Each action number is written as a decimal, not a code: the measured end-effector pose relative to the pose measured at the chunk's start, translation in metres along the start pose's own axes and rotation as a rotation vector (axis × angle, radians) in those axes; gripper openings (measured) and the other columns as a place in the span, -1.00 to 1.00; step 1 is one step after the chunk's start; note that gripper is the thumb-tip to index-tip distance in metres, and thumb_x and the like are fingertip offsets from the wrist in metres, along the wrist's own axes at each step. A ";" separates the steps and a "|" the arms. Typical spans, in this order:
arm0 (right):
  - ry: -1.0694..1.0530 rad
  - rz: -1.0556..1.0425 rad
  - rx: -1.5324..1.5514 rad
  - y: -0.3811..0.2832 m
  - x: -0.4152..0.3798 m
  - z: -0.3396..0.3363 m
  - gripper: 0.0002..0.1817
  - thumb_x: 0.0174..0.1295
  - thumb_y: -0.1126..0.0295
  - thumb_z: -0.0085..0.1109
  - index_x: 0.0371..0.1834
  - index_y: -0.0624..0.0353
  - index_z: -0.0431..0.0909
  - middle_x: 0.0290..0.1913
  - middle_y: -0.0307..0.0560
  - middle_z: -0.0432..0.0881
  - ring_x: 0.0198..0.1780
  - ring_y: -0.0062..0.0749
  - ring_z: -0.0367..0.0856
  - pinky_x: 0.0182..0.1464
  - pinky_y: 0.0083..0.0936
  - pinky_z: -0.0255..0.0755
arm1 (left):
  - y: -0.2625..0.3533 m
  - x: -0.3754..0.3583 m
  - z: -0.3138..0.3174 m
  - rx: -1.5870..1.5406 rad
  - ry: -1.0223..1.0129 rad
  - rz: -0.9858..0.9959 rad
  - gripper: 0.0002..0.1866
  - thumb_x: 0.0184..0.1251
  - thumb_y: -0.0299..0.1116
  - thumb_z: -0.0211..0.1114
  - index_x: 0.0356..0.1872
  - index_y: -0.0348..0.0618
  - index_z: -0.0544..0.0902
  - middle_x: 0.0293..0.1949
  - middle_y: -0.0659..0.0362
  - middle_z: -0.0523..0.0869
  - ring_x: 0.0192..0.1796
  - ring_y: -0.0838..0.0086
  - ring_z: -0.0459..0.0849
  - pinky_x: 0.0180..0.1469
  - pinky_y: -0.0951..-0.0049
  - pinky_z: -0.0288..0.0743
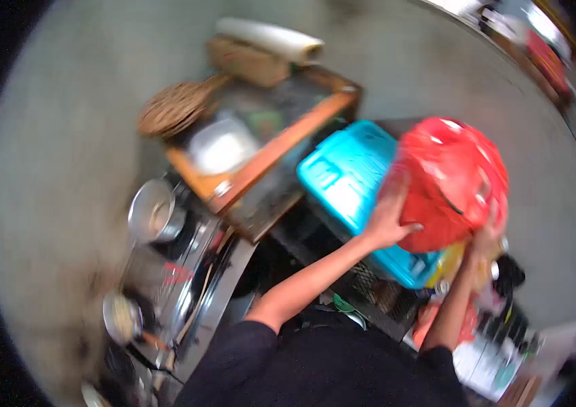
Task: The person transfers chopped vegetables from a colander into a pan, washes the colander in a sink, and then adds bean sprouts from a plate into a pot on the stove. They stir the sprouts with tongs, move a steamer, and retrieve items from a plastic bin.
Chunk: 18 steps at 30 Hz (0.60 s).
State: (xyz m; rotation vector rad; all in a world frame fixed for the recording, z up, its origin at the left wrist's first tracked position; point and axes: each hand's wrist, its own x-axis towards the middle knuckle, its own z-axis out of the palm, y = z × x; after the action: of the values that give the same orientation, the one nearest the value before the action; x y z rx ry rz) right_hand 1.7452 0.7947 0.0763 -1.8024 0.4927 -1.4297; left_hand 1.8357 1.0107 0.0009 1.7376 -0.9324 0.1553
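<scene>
Both hands gripped red plastic bag (452,182) over turquoise crate (352,183): left hand (389,220) clear, right hand (488,234) partly hidden; whole view motion-blurred.

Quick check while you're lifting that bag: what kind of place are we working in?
Likely a small cooking or food-prep area, though the picture is blurred. A metal pot sits on a stove, with a woven tray nearby. Both hands, left hand and right hand, hold a red plastic bag above a turquoise crate.

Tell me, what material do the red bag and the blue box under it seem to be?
Red bag: probably thin glossy plastic, as it shows wrinkles and bright highlights. Blue box: probably rigid moulded plastic, with an even turquoise colour and raised ribs. The blur hides finer detail.
</scene>
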 end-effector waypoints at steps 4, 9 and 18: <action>0.259 -0.256 -0.101 0.041 -0.013 0.010 -0.61 0.37 0.26 0.11 0.11 0.35 0.52 0.09 0.13 0.58 0.10 -0.21 0.52 0.24 -0.32 0.35 | -0.020 0.011 -0.011 0.036 -0.056 0.029 0.13 -0.04 -0.03 0.47 0.46 -0.32 -0.03 0.45 -0.26 0.04 0.47 -0.06 0.11 0.48 0.11 0.02; 0.428 -0.333 -0.176 0.009 -0.038 0.008 -0.52 0.32 0.24 0.19 0.15 0.38 0.40 0.13 0.16 0.47 0.14 -0.15 0.47 0.24 -0.25 0.34 | 0.014 -0.055 -0.044 -0.062 0.161 -0.035 -0.12 0.13 -0.25 0.37 0.45 -0.19 0.11 0.37 -0.19 0.27 0.30 0.01 0.39 0.36 0.08 0.22; -0.213 -0.331 0.263 -0.128 -0.191 0.105 -0.56 0.27 0.50 0.09 0.22 0.32 0.31 0.27 0.08 0.39 0.23 -0.18 0.40 0.27 -0.31 0.24 | -0.057 -0.274 -0.292 -0.071 1.457 -0.509 -0.92 0.35 -0.37 0.23 -0.27 -0.12 0.57 -0.53 0.30 0.54 -0.57 0.68 0.44 -0.58 0.63 0.29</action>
State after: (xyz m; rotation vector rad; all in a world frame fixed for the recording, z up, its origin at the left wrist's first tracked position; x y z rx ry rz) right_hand 1.7672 1.0440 0.0427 -1.8480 -0.1057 -1.4178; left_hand 1.7840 1.4052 -0.0740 1.2415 0.5510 0.8741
